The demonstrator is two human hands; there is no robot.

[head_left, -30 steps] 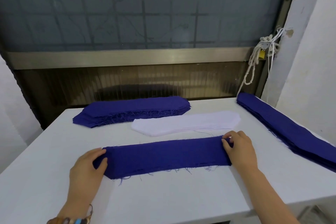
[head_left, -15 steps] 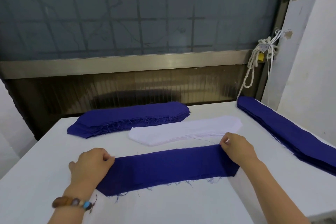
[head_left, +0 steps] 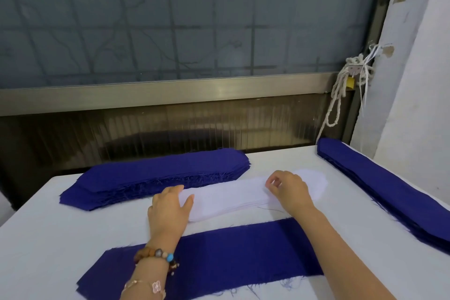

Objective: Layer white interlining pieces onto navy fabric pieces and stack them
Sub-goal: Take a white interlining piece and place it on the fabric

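Observation:
A single navy fabric piece (head_left: pixel 231 253) lies flat on the white table (head_left: pixel 48 234), near the front edge, under both forearms. Behind it sits a stack of white interlining pieces (head_left: pixel 233 200). My left hand (head_left: pixel 168 209) rests on the stack's left end, fingers on top and thumb out to the right. My right hand (head_left: pixel 289 190) is over the stack's right part, its fingers curled and pinching at the top white piece.
A thick pile of navy pieces (head_left: pixel 155 175) lies at the back of the table, left of centre. Another long navy stack (head_left: pixel 389 192) runs along the right edge beside the wall. A knotted white cord (head_left: pixel 345 90) hangs at the window frame corner.
Both hands have let go of the navy piece's ends and moved back onto the white interlining stack. The navy piece now lies flat near the front.

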